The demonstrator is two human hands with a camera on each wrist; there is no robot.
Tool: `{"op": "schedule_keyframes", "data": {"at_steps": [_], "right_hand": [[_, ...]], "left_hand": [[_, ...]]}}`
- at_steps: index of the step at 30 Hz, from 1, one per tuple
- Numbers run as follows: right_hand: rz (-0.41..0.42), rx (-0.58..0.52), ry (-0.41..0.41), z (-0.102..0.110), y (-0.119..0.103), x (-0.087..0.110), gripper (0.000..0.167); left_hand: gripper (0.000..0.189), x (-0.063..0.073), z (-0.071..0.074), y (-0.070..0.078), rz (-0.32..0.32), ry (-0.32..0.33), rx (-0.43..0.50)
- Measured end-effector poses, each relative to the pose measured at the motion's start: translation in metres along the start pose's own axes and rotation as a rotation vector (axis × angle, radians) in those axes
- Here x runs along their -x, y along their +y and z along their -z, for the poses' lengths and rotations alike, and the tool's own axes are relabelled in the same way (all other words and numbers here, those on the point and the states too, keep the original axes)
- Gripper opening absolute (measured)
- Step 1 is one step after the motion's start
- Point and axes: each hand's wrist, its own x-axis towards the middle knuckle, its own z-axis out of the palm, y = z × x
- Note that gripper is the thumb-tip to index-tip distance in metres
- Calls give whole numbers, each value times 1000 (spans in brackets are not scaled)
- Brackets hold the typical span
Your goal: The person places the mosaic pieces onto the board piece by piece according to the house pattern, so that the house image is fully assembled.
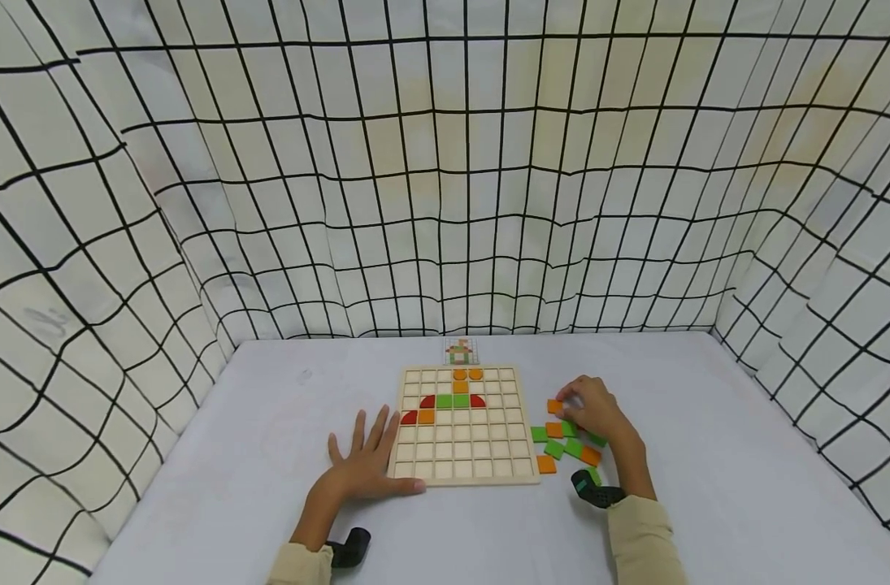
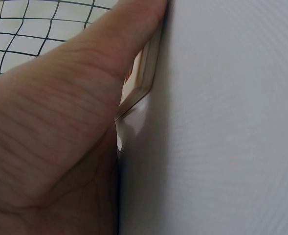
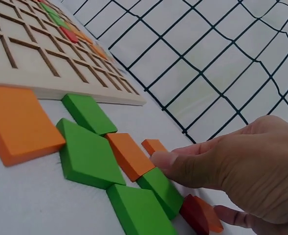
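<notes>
A square wooden grid board (image 1: 459, 448) lies on the table, with red, orange and green pieces set in its upper cells. My left hand (image 1: 367, 470) rests at its lower left corner, fingers spread along the left side and thumb along the front edge; the left wrist view shows that thumb close against the board's edge (image 2: 146, 73). Right of the board, my right hand (image 1: 593, 406) pinches an orange square tile (image 1: 554, 406) between thumb and fingers. In the right wrist view the thumb partly covers this orange tile (image 3: 152, 145).
Loose green tiles (image 1: 553, 449) and orange tiles (image 1: 546, 464) lie scattered right of the board, below the right hand. A dark red piece (image 3: 195, 215) shows among them. Behind the board is a small pattern card (image 1: 461, 351). Black netting (image 1: 466, 203) over white walls encloses the table.
</notes>
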Motion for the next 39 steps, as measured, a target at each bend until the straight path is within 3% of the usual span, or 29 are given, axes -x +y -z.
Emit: {"op": "schedule_keyframes", "data": {"at_steps": [5,13,21,36,39], "right_hand": [[-1,50,18,-2,-2,-1,16],[-4,-60,14,-6,-29,-6,21],[223,-112,0,-23,-64,-15,17],[435,-93,-3,-58,-105,-26,22],[436,-97,-13,-64,-110,-29,23]], "left_hand": [[126,3,6,5,1,-6,9],[124,4,11,8,14,-20,-10],[125,3,10,7,22,-33,-6],[122,5,9,8,22,-21,-29],[122,4,8,8,23,-21,-38]]}}
